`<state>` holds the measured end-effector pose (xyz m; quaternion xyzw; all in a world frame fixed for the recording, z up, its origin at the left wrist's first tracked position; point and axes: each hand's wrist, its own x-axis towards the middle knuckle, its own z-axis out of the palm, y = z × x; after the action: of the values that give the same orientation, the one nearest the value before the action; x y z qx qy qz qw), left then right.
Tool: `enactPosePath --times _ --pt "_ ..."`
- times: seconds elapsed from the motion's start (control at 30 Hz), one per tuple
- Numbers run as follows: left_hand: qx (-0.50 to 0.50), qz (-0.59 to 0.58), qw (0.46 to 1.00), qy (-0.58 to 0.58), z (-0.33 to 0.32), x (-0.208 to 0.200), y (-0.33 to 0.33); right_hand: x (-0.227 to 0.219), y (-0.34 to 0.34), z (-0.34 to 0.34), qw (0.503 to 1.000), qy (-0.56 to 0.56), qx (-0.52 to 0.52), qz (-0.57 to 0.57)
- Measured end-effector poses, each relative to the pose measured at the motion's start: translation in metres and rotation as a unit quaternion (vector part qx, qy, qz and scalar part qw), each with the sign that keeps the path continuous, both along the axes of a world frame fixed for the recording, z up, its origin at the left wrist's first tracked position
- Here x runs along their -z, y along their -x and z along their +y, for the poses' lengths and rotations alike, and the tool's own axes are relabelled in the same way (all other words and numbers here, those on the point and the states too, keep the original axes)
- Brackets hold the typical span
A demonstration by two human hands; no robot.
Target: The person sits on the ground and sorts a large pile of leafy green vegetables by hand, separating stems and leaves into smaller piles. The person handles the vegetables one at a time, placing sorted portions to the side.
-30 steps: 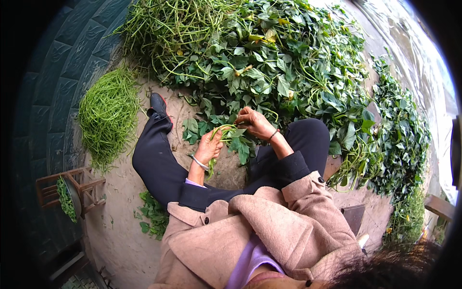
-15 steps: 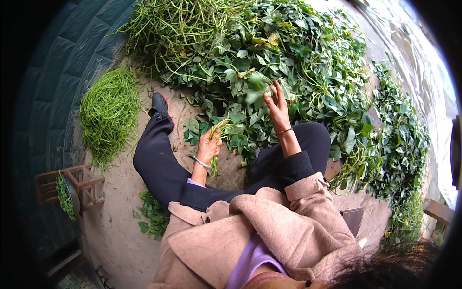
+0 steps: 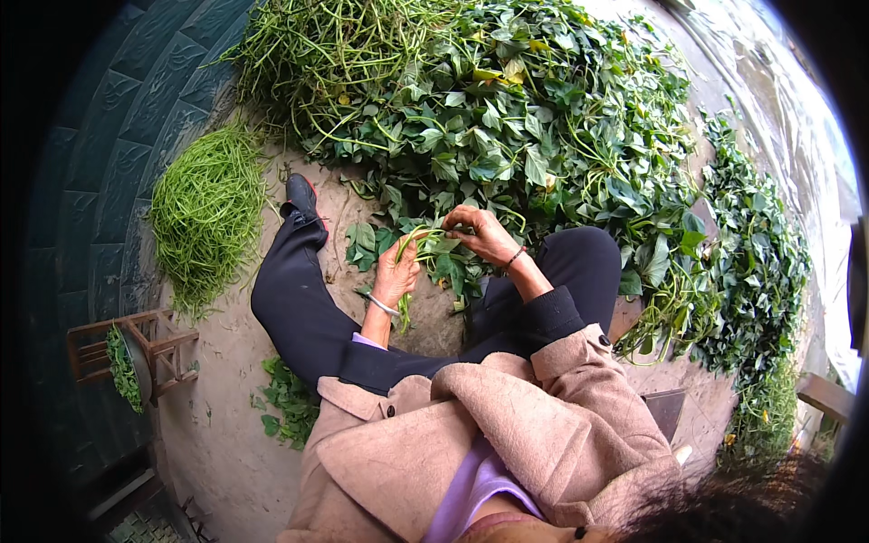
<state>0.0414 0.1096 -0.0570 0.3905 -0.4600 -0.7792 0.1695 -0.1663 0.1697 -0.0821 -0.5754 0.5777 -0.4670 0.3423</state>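
Note:
My left hand [image 3: 396, 273] is closed around a small bunch of green leaf stalks [image 3: 405, 312], whose lower ends poke out beneath the fist. Close beside it on the right, my right hand [image 3: 486, 239] has its fingers pinched at the upper end of the stalks, and what exactly lies between the fingertips is too small to make out. Just past both hands spreads a large heap of leafy green vines [image 3: 561, 136]. A few loose leaves [image 3: 360, 242] lie on the floor left of my left hand.
A mound of thin stripped stalks [image 3: 206, 213] lies at left, near a tiled wall [image 3: 118, 172]. Tangled, mostly leafless vines [image 3: 335, 54] are piled at the far side. A small wooden chair [image 3: 172, 339] stands lower left, beside a leaf pile [image 3: 291, 407]. Plastic sheeting [image 3: 797, 118] hangs right.
My right hand has come back from over the vine heap, toward me and left, to meet the stalks. The blurred leaf near it is gone. My left hand stays in place.

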Motion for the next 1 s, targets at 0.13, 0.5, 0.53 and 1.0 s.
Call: enactPosePath --times 0.13,0.5,0.53,1.0 --pt "0.002 -0.013 1.0 0.009 -0.001 -0.002 0.002 0.006 0.003 0.001 0.994 -0.009 0.012 0.108" --pt "-0.048 -0.049 0.996 0.051 0.002 0.002 0.0 -0.018 0.002 -0.005 0.933 0.14 0.311 0.116" --pt "-0.042 -0.054 0.997 0.041 0.003 0.001 0.003 -0.021 -0.003 -0.002 0.954 0.125 0.253 0.104" --pt "-0.13 -0.026 0.991 0.031 -0.002 0.013 0.002 -0.006 -0.032 0.003 0.998 0.029 0.05 -0.011"
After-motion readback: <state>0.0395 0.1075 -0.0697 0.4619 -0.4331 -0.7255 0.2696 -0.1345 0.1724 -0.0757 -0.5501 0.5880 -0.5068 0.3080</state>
